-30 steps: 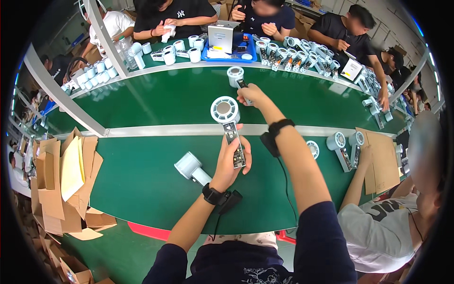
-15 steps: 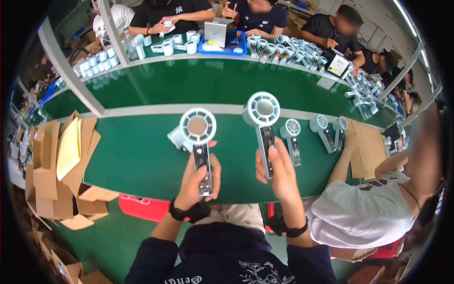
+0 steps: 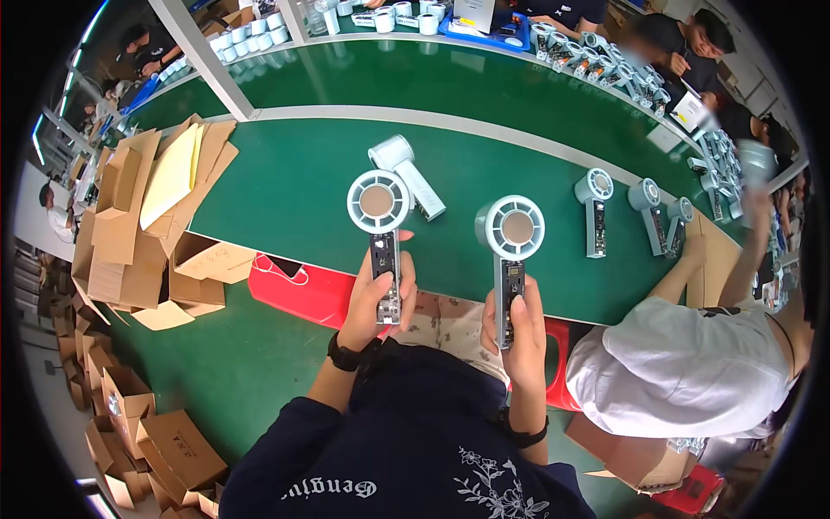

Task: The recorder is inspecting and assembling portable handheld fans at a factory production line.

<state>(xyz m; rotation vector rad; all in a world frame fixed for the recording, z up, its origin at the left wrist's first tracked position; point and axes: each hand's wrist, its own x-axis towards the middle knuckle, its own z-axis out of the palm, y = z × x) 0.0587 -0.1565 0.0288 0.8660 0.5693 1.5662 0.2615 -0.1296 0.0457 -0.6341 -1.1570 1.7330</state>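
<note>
My left hand is closed round the handle of a pale blue handheld fan. Its round head points up, and a dark circuit board shows along the uncovered handle. A matching handheld fan, also with its board exposed, stands upright in my right hand, whose thumb presses on the handle. Both fans are held above the table's near edge, heads facing me. Just behind the left one, another fan with a covered handle lies on the green table.
Three uncovered fans, the nearest a pale one, lie to the right. Beside me a co-worker in a white shirt rests an arm on cardboard. Folded cartons crowd the table's left end. A red stool stands below. More fans line the far bench.
The view has turned, so the table appears higher and further right. Both held fans have come closer to my body. The right fan has dropped and its face has turned toward me.
</note>
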